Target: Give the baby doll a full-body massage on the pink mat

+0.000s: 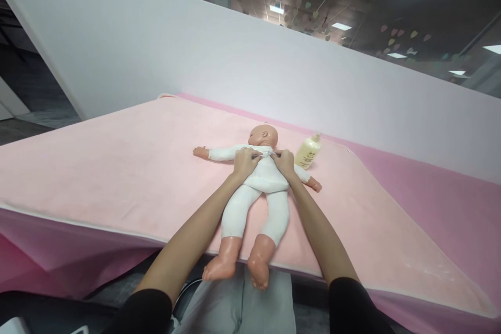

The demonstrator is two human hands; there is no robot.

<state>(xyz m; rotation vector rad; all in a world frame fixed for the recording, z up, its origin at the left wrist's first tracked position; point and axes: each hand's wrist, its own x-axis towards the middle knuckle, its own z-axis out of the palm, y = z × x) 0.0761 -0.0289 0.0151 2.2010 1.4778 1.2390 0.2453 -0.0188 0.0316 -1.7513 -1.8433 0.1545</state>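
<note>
A baby doll [268, 175] with a white cloth body and bare plastic head, hands and feet lies stretched out, its feet at the near edge. Its head is turned to the left and both arms are spread. My left hand [246, 163] pinches white cloth at the left of the doll's upper body, just below the neck. Opposite it, my right hand [284, 163] pinches the same bunched white cloth from the right. A thin strip of the cloth shows between my fingertips; its exact shape is too small to make out.
A pale yellow pump bottle [308, 151] stands tilted-looking beside the doll's right-hand arm. Under the doll is a light pink mat [129, 167] over a darker pink cover [442, 193]. A white partition [188, 52] rises behind. My legs [250, 302] are below the near edge.
</note>
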